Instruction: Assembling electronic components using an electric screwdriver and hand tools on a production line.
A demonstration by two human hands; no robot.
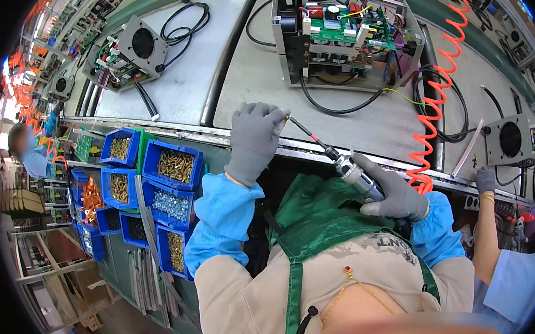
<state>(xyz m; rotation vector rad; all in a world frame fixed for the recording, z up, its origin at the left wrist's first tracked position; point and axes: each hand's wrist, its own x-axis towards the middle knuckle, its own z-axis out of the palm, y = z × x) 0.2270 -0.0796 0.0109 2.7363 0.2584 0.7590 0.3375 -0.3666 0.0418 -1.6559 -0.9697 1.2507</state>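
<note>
My right hand [399, 194], in a grey glove, is wrapped round a silver air screwdriver [356, 176], whose long bit points up and to the left. At the bit's tip, my gloved left hand [253, 137] pinches a small brass-coloured screw [286, 114]; the fingers partly hide it. Both hands are over the near edge of the work line. Beyond them stands an opened metal-framed device [358, 43] with a green circuit board, wires and a black fan. A black cable [322, 104] and a thin green-yellow wire [406, 97] trail from it.
Blue bins [173, 167] of brass and silver fasteners stand at my left. A coiled orange air hose [439, 93] hangs at the right. More fan units [141, 44] sit along the line. Another person's gloved hand [485, 180] is at the far right, by a fan unit.
</note>
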